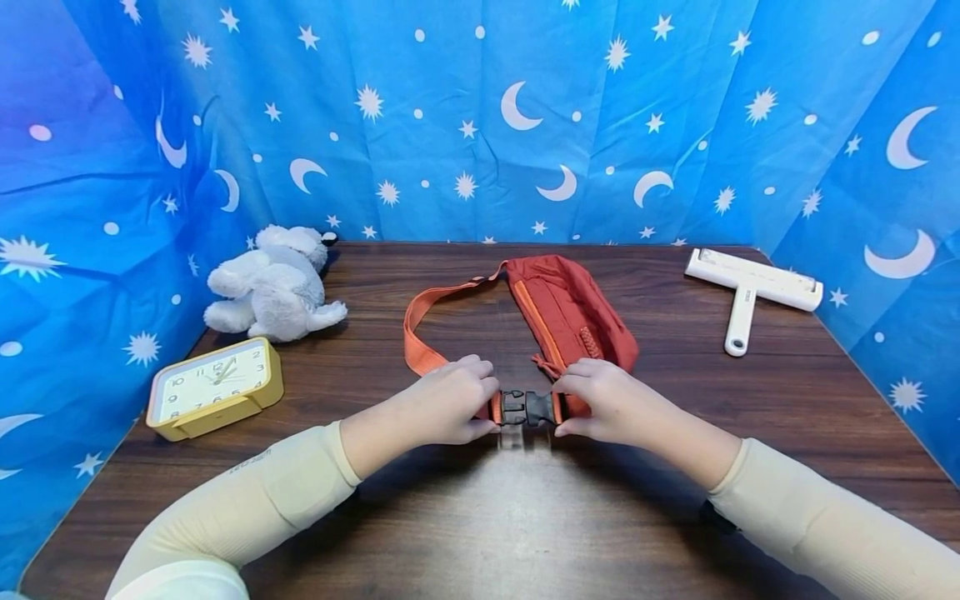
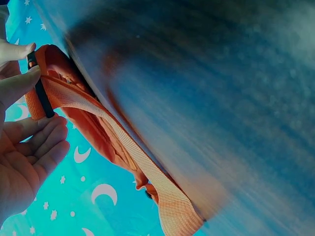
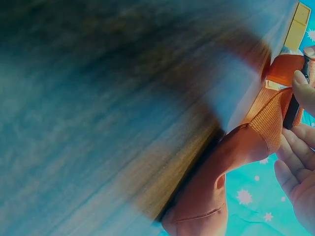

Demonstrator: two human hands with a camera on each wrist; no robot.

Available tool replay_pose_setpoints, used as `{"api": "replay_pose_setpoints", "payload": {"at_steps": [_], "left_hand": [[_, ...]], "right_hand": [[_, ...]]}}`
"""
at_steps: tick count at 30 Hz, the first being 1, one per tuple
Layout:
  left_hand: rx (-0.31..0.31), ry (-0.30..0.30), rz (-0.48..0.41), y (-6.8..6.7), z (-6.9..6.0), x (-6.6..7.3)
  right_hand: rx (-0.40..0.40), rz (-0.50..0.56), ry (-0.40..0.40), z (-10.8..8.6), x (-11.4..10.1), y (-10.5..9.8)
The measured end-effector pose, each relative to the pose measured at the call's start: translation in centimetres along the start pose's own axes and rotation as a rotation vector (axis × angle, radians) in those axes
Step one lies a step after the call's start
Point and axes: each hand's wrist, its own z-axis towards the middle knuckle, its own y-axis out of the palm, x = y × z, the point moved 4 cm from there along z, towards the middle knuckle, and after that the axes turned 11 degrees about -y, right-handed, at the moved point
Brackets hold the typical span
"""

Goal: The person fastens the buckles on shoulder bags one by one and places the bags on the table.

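Both hands curled, thumb vs. fingers w/ only the grip's thickness b/w: L hand [image 1: 453, 404] pinches the L buckle half [image 1: 513, 407] at its webbing end, R hand [image 1: 609, 402] pinches the R buckle half [image 1: 539, 408]. Halves sit end to end b/w the hands, over the counter [image 1: 517, 517]; can't tell if they're clicked in or just near-touching. Red bag [image 1: 573, 312] lies just beyond the R hand, strap [image 1: 427, 321] looping out past the L hand.

Main risk, prob.: misalignment. If either wrist tilts & the halves meet askew, they could jam or only half-latch. Fingers grip v. near the outer ends, so a thumb slip on slick plastic might drop one. Zip pull [image 1: 549, 367] is right by the R hand's fingers, could snag. A twist in the strap, if any, would drag a half off-line. Yellow clock [image 1: 217, 387], L of the L hand, might get knocked if that elbow swings wide.
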Motion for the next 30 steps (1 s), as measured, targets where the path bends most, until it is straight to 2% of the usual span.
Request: {"api": "replay_pose_setpoints", "payload": {"at_steps": [20,30], "left_hand": [[0.001,0.013,-0.008,0.13,0.16,0.2],[0.056,0.053,-0.012,-0.18,0.17,0.37]], "right_hand": [[0.035,0.005,-0.02,0.11,-0.04,0.07],[0.064,0.004,-0.037,0.23,-0.03,0.05]]}}
